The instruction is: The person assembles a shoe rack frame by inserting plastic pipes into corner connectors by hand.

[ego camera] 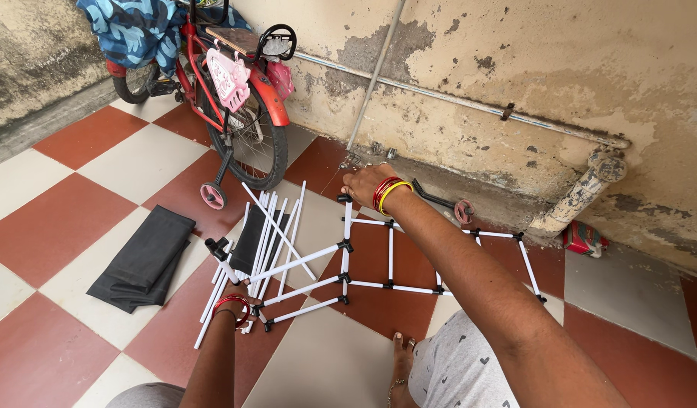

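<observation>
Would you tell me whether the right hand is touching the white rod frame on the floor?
Touching. The head view shows the right hand resting on the black top connector of the white rod frame.

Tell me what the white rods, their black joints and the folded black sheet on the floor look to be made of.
White rods: probably thin metal or plastic tube with a smooth white coating; straight, even, slightly glossy.
Black joints: likely moulded plastic; matt, chunky, with sockets for several rods. The right hand rests on a top one.
Folded black sheet: looks like fabric; soft folds, dull surface.
The left hand grips one rod.
</observation>
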